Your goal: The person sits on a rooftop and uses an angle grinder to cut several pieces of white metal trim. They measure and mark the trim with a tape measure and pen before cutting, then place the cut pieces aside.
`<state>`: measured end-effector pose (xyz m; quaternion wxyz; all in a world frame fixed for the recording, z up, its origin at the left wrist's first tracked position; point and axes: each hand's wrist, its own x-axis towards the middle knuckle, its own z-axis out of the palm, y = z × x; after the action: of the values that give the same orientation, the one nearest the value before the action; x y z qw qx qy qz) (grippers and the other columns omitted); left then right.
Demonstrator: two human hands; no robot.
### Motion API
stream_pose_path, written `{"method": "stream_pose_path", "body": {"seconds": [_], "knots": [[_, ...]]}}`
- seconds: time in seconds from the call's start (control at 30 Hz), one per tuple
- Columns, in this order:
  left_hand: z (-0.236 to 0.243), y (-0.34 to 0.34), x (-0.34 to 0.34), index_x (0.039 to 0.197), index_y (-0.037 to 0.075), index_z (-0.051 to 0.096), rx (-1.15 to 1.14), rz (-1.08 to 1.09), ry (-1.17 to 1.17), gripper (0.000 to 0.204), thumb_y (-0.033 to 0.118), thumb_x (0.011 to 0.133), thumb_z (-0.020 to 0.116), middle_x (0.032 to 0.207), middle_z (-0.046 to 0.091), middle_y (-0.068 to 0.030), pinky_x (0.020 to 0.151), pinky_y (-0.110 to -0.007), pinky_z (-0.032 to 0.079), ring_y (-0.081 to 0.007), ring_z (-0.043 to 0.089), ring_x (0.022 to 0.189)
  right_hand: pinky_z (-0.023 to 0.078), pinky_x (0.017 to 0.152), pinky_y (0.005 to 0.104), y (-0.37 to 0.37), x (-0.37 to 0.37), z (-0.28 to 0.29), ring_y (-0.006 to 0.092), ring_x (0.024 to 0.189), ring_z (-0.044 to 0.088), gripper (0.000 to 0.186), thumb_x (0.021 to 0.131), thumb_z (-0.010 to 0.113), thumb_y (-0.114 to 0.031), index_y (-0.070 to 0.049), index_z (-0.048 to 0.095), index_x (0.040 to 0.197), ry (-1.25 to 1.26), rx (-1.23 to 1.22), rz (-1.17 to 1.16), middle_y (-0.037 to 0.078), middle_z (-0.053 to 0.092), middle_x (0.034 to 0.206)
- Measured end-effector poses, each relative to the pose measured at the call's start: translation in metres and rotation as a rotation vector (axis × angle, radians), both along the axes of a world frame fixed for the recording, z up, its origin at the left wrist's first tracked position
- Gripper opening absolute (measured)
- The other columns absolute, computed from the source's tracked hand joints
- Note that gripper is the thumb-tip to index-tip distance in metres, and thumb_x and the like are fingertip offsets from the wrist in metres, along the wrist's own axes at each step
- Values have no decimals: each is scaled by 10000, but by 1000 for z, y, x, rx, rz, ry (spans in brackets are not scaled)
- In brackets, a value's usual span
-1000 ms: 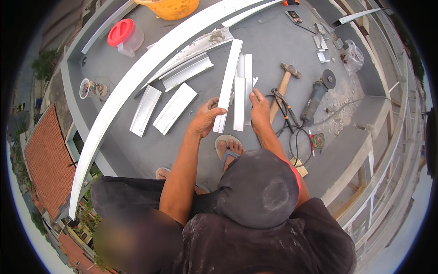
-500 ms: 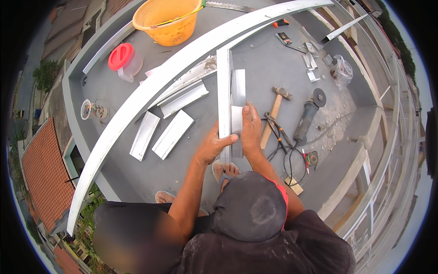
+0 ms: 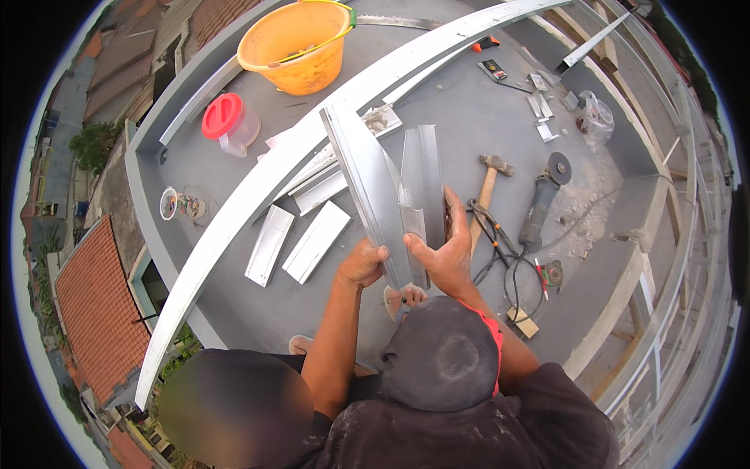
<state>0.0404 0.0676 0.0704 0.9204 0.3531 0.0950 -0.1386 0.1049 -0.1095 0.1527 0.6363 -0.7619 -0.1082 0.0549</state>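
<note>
My left hand (image 3: pixel 363 263) is closed round the lower part of a long silver metal channel (image 3: pixel 358 180), which leans to the left. A shorter metal channel (image 3: pixel 422 168) stands beside it, gripped near its lower end by my right hand (image 3: pixel 445 254), thumb in front and fingers along the far side. The two channels are apart at the top and close together at the bottom. A small metal flange shows just above my right thumb. Part of my right forearm is hidden behind a dark cap (image 3: pixel 441 352).
Cut channel pieces (image 3: pixel 316 242) lie left of my hands, under a long curved white bar (image 3: pixel 234 211). To the right are a hammer (image 3: pixel 484 195), pliers (image 3: pixel 492 230) and an angle grinder (image 3: pixel 539 203) with its cord. An orange basin (image 3: pixel 301 66) and red-lidded jug (image 3: pixel 230 125) stand farther off.
The channels, side by side and upright before, have spread at the top, with the long one tilting left. My right hand has turned, its thumb now over the shorter channel. The view has shifted slightly.
</note>
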Motion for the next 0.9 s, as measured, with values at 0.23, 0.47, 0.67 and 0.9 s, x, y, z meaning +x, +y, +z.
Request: {"method": "stream_pose_path", "body": {"seconds": [0.23,0.47,0.67,0.9], "knots": [[9,27,2,1660,20,408,-99,-25,-39,1170,528,728,902,1208,714,-206,962,-526,620,-358,748,1047,463,1190,486,-34,7,-9,383,1407,583,952,839,922,-238,89,435,1588,-129,-335,-94,277,570,1497],[-30,45,-23,1520,-62,575,73,-78,221,789,340,885,813,1287,748,-239,973,-475,647,-344,767,1116,441,1213,495,-26,24,-60,437,1429,554,1056,847,919,-392,134,394,1597,113,-331,-191,323,539,1532],[-62,51,-45,1418,-165,607,104,-360,423,600,241,992,728,1297,758,-277,1019,-452,649,-362,780,1153,429,1247,501,-17,132,-120,433,1516,470,1197,810,897,-581,100,354,1632,367,-521,-334,316,501,1571],[-72,29,-45,1309,-99,696,530,-110,531,615,457,1053,757,1157,790,-168,931,-382,617,-254,772,1030,461,1212,545,-26,270,-134,442,1493,474,1232,794,870,-695,88,368,1603,386,-686,-410,315,493,1558]]}}
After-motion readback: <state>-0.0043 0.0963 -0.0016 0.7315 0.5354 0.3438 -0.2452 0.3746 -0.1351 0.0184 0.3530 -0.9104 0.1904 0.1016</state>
